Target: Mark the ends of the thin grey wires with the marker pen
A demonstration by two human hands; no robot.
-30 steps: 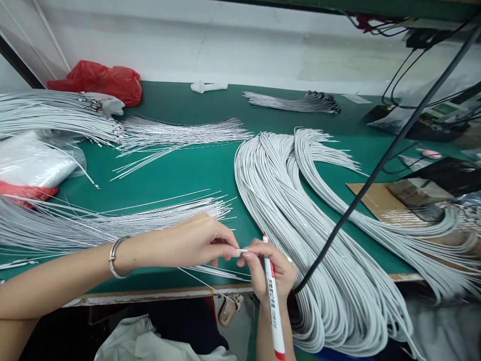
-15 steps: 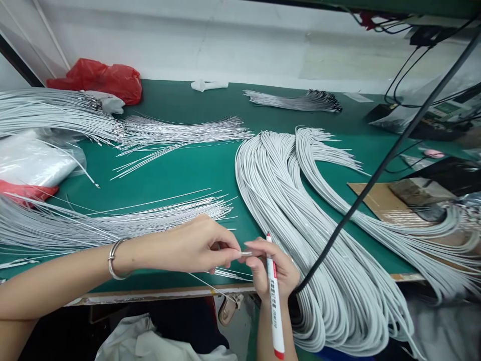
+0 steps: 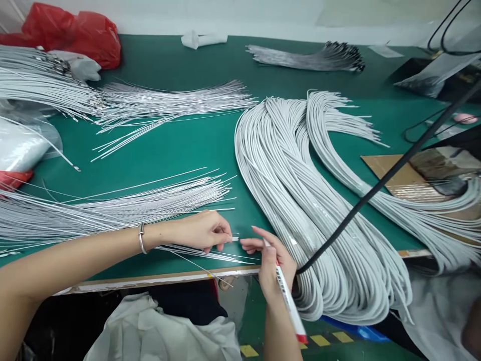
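Worktop (image 3: 165, 143) carried everything; thick cable bundle (image 3: 278, 165) sprawled across it; thin wire bundle (image 3: 188, 193) lay left of cable bundle, ends pointing its way; red bag (image 3: 75, 32) sat far left, beyond it; black cord (image 3: 376, 191) crossed above it, lower end close by right hand (image 3: 276, 258), possible snag; hands had parted slightly within last half second; left, just left of cable bundle, fingers bunched, grip unclear; right, at its near-left edge, held marker (image 3: 288, 300), now tilted more; wire ends (image 3: 235, 238) showed left of cable bundle, between hands, clear of right fingers; two-handed handling seemingly broken off.
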